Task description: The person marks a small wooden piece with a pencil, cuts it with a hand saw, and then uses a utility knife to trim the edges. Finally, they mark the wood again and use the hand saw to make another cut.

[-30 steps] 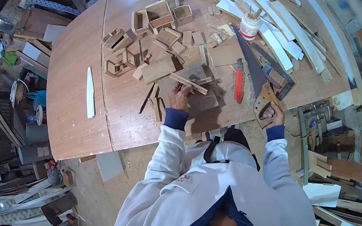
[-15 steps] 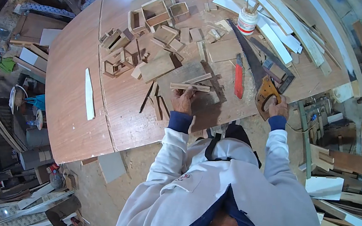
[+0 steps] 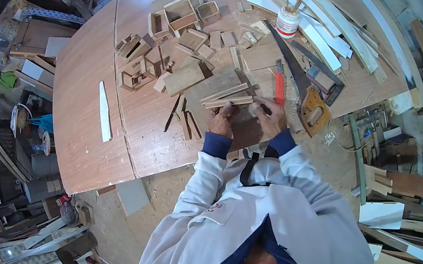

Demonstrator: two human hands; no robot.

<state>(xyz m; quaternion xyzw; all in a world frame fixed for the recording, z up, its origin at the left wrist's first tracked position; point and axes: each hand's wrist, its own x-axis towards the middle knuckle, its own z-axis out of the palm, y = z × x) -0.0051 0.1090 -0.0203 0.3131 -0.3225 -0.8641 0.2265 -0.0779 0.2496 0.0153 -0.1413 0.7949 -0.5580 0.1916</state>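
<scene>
A thin wooden strip (image 3: 231, 102) lies in the fingers of my left hand (image 3: 221, 121), which is closed around its left part. My right hand (image 3: 271, 118) is at the strip's right end, fingertips pinched against it. Just behind is a second thin strip (image 3: 224, 92), lying on a flat grey-brown board (image 3: 218, 84). To the right, the handsaw (image 3: 314, 113) rests on the table with its handle at the near edge and no hand on it. A red utility knife (image 3: 280, 85) lies between the saw and my right hand.
On the wooden table (image 3: 76, 127) stand small wooden boxes (image 3: 181, 14) and offcuts. A white jar (image 3: 287, 22) holds sticks. A square (image 3: 326, 81) lies beside the saw. Long white-faced strips (image 3: 322, 44) cover the far right. A pencil-like dark stick (image 3: 171, 114) lies left of my left hand.
My right hand has let go of the handsaw and moved left to the strip's end. My left hand has shifted slightly right, and the strip is now tilted.
</scene>
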